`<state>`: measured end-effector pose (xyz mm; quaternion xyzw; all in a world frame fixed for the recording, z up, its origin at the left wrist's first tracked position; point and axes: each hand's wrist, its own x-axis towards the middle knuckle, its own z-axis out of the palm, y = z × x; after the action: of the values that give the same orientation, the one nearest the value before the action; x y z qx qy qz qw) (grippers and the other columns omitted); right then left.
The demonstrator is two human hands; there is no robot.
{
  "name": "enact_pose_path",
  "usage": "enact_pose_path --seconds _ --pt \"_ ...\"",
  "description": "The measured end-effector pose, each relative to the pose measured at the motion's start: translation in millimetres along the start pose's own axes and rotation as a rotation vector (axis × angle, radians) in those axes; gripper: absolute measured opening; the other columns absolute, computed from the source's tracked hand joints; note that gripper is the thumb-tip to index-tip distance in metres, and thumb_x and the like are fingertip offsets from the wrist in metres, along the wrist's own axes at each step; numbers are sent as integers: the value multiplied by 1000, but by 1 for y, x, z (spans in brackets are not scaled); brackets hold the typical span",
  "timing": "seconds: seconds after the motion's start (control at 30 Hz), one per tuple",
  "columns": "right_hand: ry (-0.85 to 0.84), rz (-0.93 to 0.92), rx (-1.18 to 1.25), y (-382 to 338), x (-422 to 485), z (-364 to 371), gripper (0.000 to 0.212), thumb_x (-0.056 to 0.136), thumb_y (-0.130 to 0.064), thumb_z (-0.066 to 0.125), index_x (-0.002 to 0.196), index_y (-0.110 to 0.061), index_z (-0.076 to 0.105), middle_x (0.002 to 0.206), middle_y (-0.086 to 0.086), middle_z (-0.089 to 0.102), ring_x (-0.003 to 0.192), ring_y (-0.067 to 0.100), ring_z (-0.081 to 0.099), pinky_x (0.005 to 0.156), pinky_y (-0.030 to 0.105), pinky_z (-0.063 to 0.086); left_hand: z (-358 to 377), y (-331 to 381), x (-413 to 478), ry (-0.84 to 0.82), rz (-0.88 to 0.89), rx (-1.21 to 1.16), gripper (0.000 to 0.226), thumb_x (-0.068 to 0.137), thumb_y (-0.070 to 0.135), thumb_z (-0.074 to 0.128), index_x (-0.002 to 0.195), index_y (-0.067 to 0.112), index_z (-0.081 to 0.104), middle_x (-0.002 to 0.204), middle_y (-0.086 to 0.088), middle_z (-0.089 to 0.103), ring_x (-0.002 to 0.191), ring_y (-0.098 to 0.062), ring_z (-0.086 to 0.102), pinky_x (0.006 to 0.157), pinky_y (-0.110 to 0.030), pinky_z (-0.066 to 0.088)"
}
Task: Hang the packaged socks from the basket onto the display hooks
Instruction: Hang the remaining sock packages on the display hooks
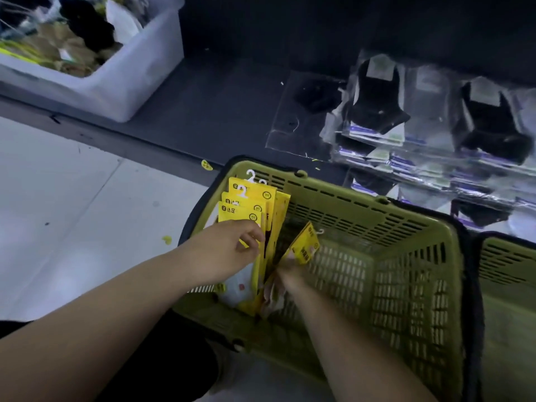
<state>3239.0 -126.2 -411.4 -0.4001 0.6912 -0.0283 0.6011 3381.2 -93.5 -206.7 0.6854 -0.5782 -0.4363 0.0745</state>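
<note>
An olive-green plastic basket [406,227] stands on the floor below me. Against its left wall leans a stack of yellow sock packs [249,204] with white hanger hooks on top. My left hand [229,250] holds that stack, its fingers curled over the front cards. My right hand [290,271], blurred, reaches down inside the basket and grips a single yellow sock pack [306,245] that tilts to the right. Packaged black socks [377,105] hang in rows on the display at the upper right; their hooks are hidden.
A translucent white bin [121,79] full of mixed goods sits on the dark base shelf [220,105] at the upper left. A second green basket [507,285] stands at the right edge. Pale floor tiles [72,213] lie to the left.
</note>
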Motion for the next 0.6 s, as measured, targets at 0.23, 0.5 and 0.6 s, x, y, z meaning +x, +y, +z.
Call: enact_pose_path --seconds 0.23,0.5,0.6 --pt "39 -77 -193 -8 -53 -46 24 95 -18 47 114 -9 59 114 15 63 102 31 61 88 40 53 5 7 0 -84 -33 -1 25 95 27 52 120 28 54 99 19 57 99 -4 58 77 -17 44" --pt "214 -638 -528 -22 -183 -33 67 95 -18 43 150 -30 6 84 -6 57 73 14 59 58 16 42 14 22 -15 -100 -175 -415 86 69 66 58 142 38 24 126 11 52 115 -12 51 96 -31 42" --pt "28 -880 -461 -35 -195 -18 59 99 -22 38 151 -29 11 145 1 42 127 14 47 96 9 35 13 26 -15 139 -144 -579 34 95 40 50 129 36 45 121 2 62 103 -12 58 89 -31 47"
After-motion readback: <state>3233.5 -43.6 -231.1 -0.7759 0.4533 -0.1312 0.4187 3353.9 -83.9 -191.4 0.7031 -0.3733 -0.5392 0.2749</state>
